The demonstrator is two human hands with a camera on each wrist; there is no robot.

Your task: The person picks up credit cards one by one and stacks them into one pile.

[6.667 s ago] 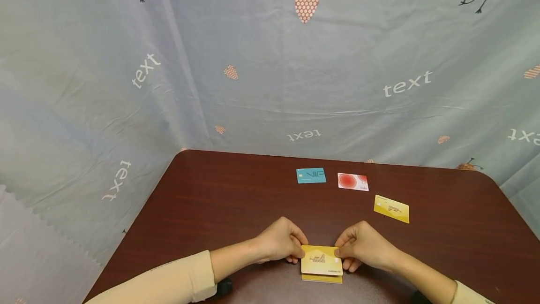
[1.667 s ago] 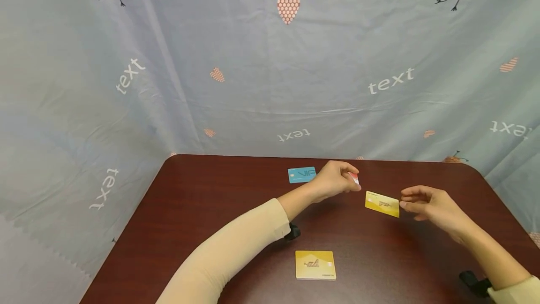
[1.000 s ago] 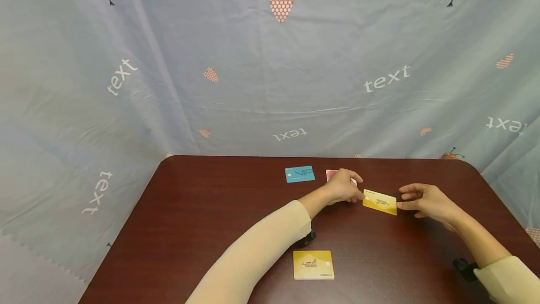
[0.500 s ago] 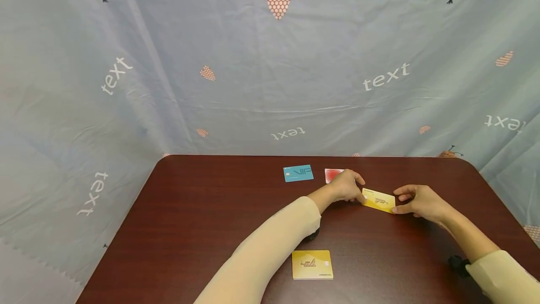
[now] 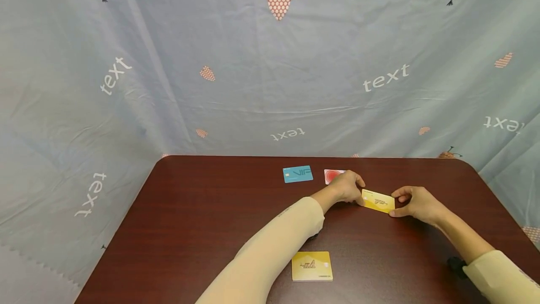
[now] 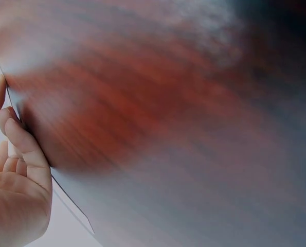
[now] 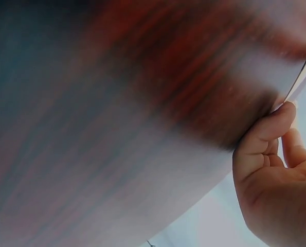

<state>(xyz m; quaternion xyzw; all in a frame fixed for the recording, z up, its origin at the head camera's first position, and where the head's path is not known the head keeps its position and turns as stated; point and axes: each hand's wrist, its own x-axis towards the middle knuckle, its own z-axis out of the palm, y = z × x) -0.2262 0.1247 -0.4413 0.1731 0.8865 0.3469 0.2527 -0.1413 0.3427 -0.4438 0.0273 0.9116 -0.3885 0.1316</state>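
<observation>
A yellow bank-style card (image 5: 378,201) lies at an angle toward the right of the table, between both hands. My left hand (image 5: 345,186) holds its left edge with thumb and fingers. At the opposite edge, my right hand (image 5: 417,205) pinches the card between thumb and forefinger. Partly hidden behind the left hand is a red and white card (image 5: 332,175). In the left wrist view the left hand (image 6: 21,190) shows at the lower left beside the tabletop. The right wrist view has the right hand (image 7: 271,170) at its right border, fingertips at a thin card edge.
A blue card marked VIP (image 5: 297,174) lies near the back of the dark red-brown table (image 5: 202,210). A neat stack of yellow cards (image 5: 312,271) sits near the front, beside the left sleeve. A patterned grey-blue curtain (image 5: 236,60) hangs behind the table.
Both hands have left the front yellow stack, now squared up, for the far right. The left hand has let go of the red and white card and moved to the yellow card; the right fingers have closed.
</observation>
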